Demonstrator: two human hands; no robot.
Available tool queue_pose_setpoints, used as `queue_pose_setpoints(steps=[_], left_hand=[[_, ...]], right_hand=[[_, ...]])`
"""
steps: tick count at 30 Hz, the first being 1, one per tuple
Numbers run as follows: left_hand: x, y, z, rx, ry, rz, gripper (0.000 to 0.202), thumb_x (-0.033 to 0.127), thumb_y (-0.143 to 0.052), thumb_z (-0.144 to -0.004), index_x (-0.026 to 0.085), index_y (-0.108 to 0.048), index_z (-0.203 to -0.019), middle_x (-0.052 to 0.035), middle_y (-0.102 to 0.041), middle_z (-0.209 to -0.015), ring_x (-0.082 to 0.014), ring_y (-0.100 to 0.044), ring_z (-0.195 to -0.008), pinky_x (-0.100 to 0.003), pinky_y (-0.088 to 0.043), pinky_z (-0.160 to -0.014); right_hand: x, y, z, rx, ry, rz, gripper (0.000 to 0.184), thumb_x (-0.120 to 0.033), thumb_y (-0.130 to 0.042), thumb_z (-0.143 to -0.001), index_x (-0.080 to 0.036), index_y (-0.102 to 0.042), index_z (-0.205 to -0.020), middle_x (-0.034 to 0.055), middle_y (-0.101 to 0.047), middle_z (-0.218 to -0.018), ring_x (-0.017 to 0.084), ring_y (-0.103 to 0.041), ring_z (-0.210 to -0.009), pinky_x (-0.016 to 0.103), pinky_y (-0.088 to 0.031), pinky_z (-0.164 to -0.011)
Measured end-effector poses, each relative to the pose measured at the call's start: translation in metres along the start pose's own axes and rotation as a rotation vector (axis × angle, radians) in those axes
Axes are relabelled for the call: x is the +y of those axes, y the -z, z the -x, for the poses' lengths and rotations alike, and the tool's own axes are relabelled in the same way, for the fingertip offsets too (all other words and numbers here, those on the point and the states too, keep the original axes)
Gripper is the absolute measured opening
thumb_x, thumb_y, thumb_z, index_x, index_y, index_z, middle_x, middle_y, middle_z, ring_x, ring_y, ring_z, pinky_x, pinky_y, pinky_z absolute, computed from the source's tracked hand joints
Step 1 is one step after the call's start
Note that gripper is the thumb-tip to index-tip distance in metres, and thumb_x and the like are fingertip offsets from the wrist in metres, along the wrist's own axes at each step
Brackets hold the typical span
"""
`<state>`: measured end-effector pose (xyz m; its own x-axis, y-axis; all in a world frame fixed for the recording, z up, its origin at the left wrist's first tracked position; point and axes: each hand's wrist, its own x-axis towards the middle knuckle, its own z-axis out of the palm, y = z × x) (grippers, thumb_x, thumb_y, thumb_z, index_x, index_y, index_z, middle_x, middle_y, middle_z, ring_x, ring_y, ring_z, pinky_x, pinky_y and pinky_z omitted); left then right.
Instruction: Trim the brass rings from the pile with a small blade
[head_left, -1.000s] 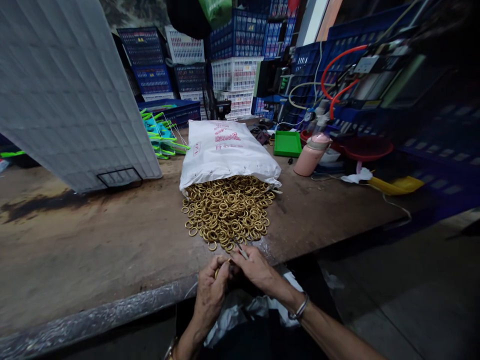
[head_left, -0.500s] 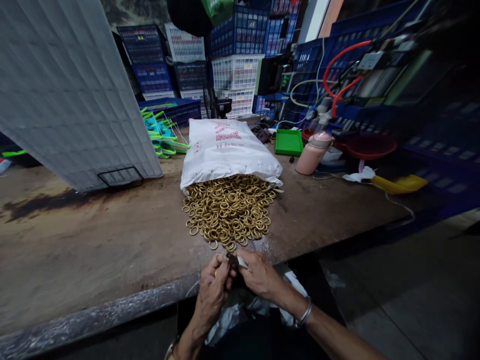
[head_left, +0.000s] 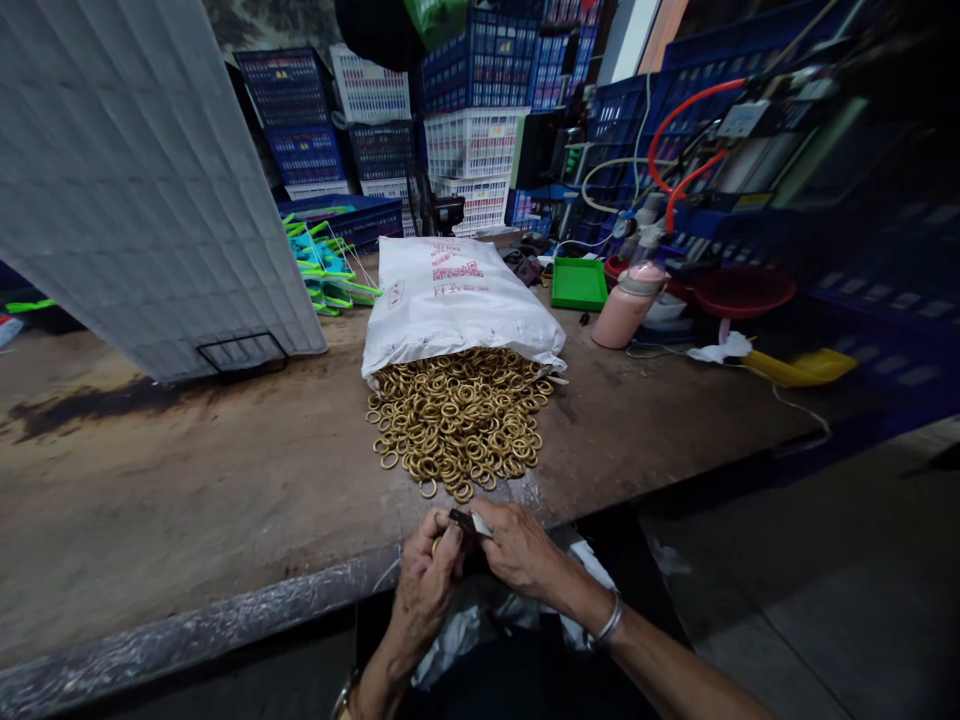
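Note:
My left hand (head_left: 426, 580), just below the table's front edge, pinches a gold ring (head_left: 435, 545) between thumb and fingers, which partly hide it. In my right hand (head_left: 521, 552) is a small knife (head_left: 463, 520) with a dark blade and a white handle. The blade lies across the left fingertips, close to the ring; whether it touches the ring I cannot tell. Just beyond both hands, a heap of gold rings (head_left: 461, 420) spills from the mouth of a white sack (head_left: 457, 300) lying on the table (head_left: 262, 500).
A tall grey ribbed panel (head_left: 172, 180) stands on the left. Right of the sack are a green tray (head_left: 578, 284), a pink bottle (head_left: 628, 308) and a yellow scoop (head_left: 802, 368). Plastic crates (head_left: 476, 140) are stacked behind. Clear film wraps the table's front edge.
The knife has turned and shifted slightly left, so more of its dark blade shows over the left fingertips. The left fingers have moved a little around the ring. The heap and sack stay put.

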<state>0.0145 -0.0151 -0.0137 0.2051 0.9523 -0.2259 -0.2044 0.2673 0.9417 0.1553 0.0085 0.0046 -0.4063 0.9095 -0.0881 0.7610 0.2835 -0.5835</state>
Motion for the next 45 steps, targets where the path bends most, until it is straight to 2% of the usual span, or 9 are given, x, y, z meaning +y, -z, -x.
queue_pose_setpoints(steps=[9, 12, 15, 20, 25, 29, 35, 42, 45], left_hand=[[0.008, 0.003, 0.013, -0.024, -0.059, -0.041, 0.031, 0.045, -0.049, -0.078, 0.016, -0.049, -0.067, 0.0055, -0.038, -0.052, -0.0064, -0.031, -0.046, -0.019, -0.026, -0.046], [0.006, -0.006, 0.029, -0.116, 0.032, -0.038, 0.035, 0.049, -0.050, -0.076, 0.016, -0.051, -0.065, 0.0061, -0.037, -0.046, -0.0049, -0.028, -0.040, -0.018, -0.021, -0.039], [-0.007, -0.011, 0.040, -0.233, 0.259, 0.071, 0.039, 0.054, -0.053, -0.070, 0.016, -0.051, -0.064, 0.0060, -0.041, -0.042, -0.0033, -0.025, -0.031, -0.018, -0.014, -0.031], [-0.033, 0.000, 0.030, 0.137, 0.588, 0.395, 0.022, 0.030, -0.065, -0.066, 0.013, -0.052, -0.064, 0.0007, -0.056, -0.054, -0.0029, -0.038, -0.035, -0.013, -0.020, -0.032], [-0.056, 0.009, 0.013, 0.462, 0.631, 0.541, 0.014, 0.005, -0.054, -0.072, 0.011, -0.054, -0.059, -0.0048, -0.060, -0.054, -0.0101, -0.056, -0.046, -0.019, -0.041, -0.042], [-0.067, 0.010, 0.008, 0.460, 0.581, 0.569, 0.021, -0.002, -0.053, -0.068, 0.014, -0.054, -0.056, -0.0027, -0.063, -0.057, -0.0124, -0.059, -0.055, -0.024, -0.049, -0.056], [-0.075, 0.012, 0.008, 0.367, 0.492, 0.511, 0.015, 0.007, -0.062, -0.064, 0.019, -0.057, -0.058, -0.0023, -0.067, -0.067, -0.0177, -0.061, -0.067, -0.025, -0.046, -0.056], [-0.070, 0.007, 0.013, 0.368, 0.481, 0.484, 0.014, 0.008, -0.057, -0.067, 0.017, -0.056, -0.057, -0.0039, -0.065, -0.065, -0.0161, -0.059, -0.058, -0.026, -0.044, -0.055], [-0.063, 0.005, 0.017, 0.375, 0.487, 0.493, 0.013, 0.010, -0.060, -0.065, 0.017, -0.054, -0.057, -0.0056, -0.065, -0.068, -0.0191, -0.062, -0.067, -0.026, -0.045, -0.056]], right_hand=[[0.000, 0.004, 0.000, -0.041, 0.008, 0.070, 0.022, -0.009, -0.039, -0.065, -0.018, -0.052, -0.080, 0.0025, -0.057, -0.065, 0.013, -0.048, -0.058, 0.024, -0.025, -0.054], [0.011, -0.002, -0.004, 0.036, -0.037, 0.184, 0.021, -0.010, -0.038, -0.069, -0.017, -0.051, -0.084, 0.0028, -0.057, -0.066, 0.013, -0.047, -0.057, 0.025, -0.023, -0.054], [0.018, -0.007, -0.011, 0.143, -0.088, 0.226, 0.019, -0.009, -0.037, -0.072, -0.017, -0.050, -0.084, 0.0021, -0.057, -0.066, 0.013, -0.048, -0.057, 0.026, -0.021, -0.054], [0.008, -0.011, -0.023, 0.207, -0.145, 0.209, 0.017, -0.013, -0.041, -0.076, -0.018, -0.049, -0.090, 0.0032, -0.061, -0.075, 0.014, -0.053, -0.065, 0.025, -0.023, -0.056], [-0.001, -0.014, -0.031, 0.179, -0.179, 0.281, 0.017, -0.017, -0.044, -0.078, -0.018, -0.047, -0.095, 0.0054, -0.062, -0.078, 0.017, -0.056, -0.069, 0.026, -0.024, -0.057], [0.002, -0.014, -0.034, 0.169, -0.204, 0.291, 0.015, -0.016, -0.042, -0.078, -0.018, -0.048, -0.092, 0.0058, -0.062, -0.076, 0.017, -0.056, -0.066, 0.026, -0.024, -0.055], [0.012, -0.013, -0.034, 0.219, -0.212, 0.211, 0.010, -0.016, -0.043, -0.077, -0.020, -0.050, -0.083, 0.0023, -0.060, -0.072, 0.014, -0.053, -0.063, 0.025, -0.021, -0.053], [0.021, -0.007, -0.032, 0.335, -0.136, -0.113, 0.013, -0.026, -0.040, -0.081, -0.019, -0.046, -0.073, -0.0015, -0.051, -0.063, 0.012, -0.046, -0.059, 0.021, -0.027, -0.054], [0.021, -0.006, -0.031, 0.346, -0.116, -0.267, 0.016, -0.028, -0.038, -0.082, -0.020, -0.045, -0.070, -0.0038, -0.048, -0.056, 0.011, -0.046, -0.055, 0.021, -0.030, -0.054]])
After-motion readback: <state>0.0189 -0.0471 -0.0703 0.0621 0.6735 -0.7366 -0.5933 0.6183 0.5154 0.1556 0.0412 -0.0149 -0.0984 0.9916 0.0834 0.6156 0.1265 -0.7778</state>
